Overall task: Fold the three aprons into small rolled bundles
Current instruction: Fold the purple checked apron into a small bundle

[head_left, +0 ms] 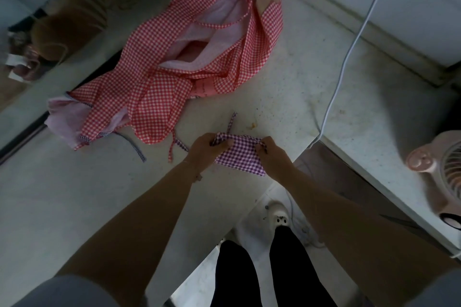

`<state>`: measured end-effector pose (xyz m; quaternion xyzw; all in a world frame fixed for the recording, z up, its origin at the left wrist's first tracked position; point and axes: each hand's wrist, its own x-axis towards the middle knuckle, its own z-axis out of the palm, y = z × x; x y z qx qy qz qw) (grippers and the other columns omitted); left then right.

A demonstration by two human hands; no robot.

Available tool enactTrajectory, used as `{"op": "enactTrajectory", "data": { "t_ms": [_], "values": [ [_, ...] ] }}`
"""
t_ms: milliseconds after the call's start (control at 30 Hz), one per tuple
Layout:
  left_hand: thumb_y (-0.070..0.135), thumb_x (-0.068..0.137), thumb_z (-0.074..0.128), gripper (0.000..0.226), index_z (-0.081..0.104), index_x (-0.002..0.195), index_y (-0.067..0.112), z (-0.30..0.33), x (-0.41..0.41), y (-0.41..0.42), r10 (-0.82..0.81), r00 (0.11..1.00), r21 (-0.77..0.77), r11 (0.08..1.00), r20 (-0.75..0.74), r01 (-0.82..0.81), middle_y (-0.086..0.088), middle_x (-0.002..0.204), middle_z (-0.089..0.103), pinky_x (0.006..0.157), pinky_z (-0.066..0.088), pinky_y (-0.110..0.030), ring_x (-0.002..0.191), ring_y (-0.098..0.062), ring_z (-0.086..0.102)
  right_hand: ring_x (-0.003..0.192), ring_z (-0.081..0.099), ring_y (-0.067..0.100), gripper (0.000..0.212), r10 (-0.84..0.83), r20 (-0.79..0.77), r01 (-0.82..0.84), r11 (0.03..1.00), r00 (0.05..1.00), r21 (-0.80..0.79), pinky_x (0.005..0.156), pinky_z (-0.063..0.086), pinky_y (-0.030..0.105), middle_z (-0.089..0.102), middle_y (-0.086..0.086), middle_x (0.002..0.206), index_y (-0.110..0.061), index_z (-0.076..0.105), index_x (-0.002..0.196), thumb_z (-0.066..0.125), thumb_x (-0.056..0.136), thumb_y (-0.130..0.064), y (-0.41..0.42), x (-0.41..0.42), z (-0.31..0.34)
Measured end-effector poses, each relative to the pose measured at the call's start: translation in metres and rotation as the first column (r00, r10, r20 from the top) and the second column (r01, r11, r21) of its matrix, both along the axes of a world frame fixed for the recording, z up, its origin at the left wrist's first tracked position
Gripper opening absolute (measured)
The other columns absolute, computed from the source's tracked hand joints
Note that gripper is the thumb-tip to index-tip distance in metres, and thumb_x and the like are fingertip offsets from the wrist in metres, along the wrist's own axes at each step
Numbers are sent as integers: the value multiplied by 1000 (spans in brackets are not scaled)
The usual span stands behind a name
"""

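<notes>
A small purple-checked apron bundle [238, 156] lies near the front corner of the pale counter [74, 194]. My left hand [204, 151] pinches its left end, where a thin tie strap [230, 123] sticks up and away. My right hand [273, 156] pinches its right end. Behind it, a heap of red-and-white checked aprons [189, 57] with pale pink lining lies crumpled on the counter, its ties trailing toward the front.
A white cable [349, 50] runs down the counter's right part and over its edge. A pink desk fan [441, 172] stands on a lower surface at right. A mirrored panel [50, 27] borders the counter at left. My legs and a white shoe show below.
</notes>
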<state>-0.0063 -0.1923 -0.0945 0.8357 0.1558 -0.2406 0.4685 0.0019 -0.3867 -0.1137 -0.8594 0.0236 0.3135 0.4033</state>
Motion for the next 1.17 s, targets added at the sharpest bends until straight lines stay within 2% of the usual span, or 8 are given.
{"op": "enactTrajectory", "data": {
  "t_ms": [100,200,267,367,567,768,934,1168],
  "values": [
    [42,91,57,44,67,94,0,-8,6,-8,7,1000,134,991,-1,-7,-12,93,68,70,48,-32,84,-23,64,96,58,30,36,22,-73,-28,996,997,-84,82,48,36,54,10,104,-5,40,124,33,102,-32,4,11,4],
    [44,90,58,46,64,104,1,-15,11,-13,53,998,206,977,-18,-48,-12,103,66,83,48,-38,98,-30,61,100,58,30,37,200,159,-136,929,967,-343,83,51,41,51,12,116,-11,41,126,38,99,-36,5,14,8],
    [42,89,60,37,55,89,5,-16,14,-14,63,998,247,967,-1,-61,-9,88,59,74,41,-33,94,-33,59,111,52,29,42,433,358,-217,834,827,-506,90,46,41,47,11,130,-15,43,133,42,97,-37,7,21,9],
    [37,88,63,35,42,84,10,-14,14,-16,84,996,256,963,18,-86,1,71,43,64,31,-30,79,-27,52,118,48,28,58,601,200,-436,734,774,-520,98,40,41,50,10,132,-13,45,133,42,93,-55,20,33,14],
    [47,78,69,65,43,131,21,-4,-9,-18,134,983,389,905,122,-172,-5,127,53,99,41,-46,118,-28,49,120,46,33,80,474,-110,-482,814,874,-325,102,40,41,49,15,130,-7,39,135,60,80,-61,29,29,8],
    [47,75,73,73,42,129,8,14,-61,-33,724,667,218,632,174,-743,-12,129,43,101,32,-38,120,-28,41,100,58,23,49,5,-143,23,981,990,193,84,48,30,55,2,102,-6,48,117,70,83,-33,19,-7,18],
    [65,54,71,86,56,122,15,29,-75,-32,420,900,-307,846,-118,-435,-6,114,66,86,55,-36,104,-21,64,95,65,28,27,-147,-280,253,885,949,392,82,56,35,65,8,97,-11,56,96,72,82,-29,28,-32,44],
    [52,51,81,87,51,128,26,58,-80,3,207,965,-266,933,-160,-245,-1,128,60,101,45,-48,115,-20,57,116,56,22,58,21,-489,315,741,872,593,98,48,40,60,-3,123,-29,51,123,33,82,-65,32,-30,75]
  ]
}}
